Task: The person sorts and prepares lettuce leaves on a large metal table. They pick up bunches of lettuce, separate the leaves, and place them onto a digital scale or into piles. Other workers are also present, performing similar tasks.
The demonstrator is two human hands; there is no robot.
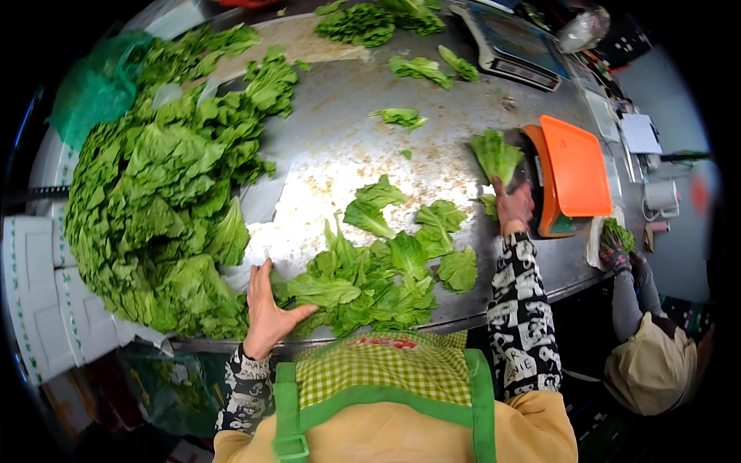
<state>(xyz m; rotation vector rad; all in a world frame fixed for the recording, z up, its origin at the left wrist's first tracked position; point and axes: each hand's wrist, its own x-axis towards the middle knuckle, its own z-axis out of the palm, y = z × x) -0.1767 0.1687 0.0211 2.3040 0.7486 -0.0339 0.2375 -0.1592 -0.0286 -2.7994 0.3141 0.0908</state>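
Note:
My right hand point(513, 205) is closed round the base of a small bunch of lettuce point(497, 154), its leaves pointing away from me. That bunch is just left of a scale with an orange tray point(575, 166). At the near edge of the table my left hand point(270, 310) is open, thumb and fingers apart, holding nothing. It is between a large heap of lettuce point(166, 193) on the left and a smaller spread of loose lettuce leaves point(378, 282) in front of me. Whether its thumb touches those leaves, I cannot tell.
The wet metal table point(332, 100) carries scattered leaves and more lettuce point(356, 26) at the far side. A flat scale point(513, 50) stands at the far right. Green plastic point(100, 85) lies at far left. On the right, a co-worker's gloved hands point(617, 256) hold greens beside a white mug point(661, 199).

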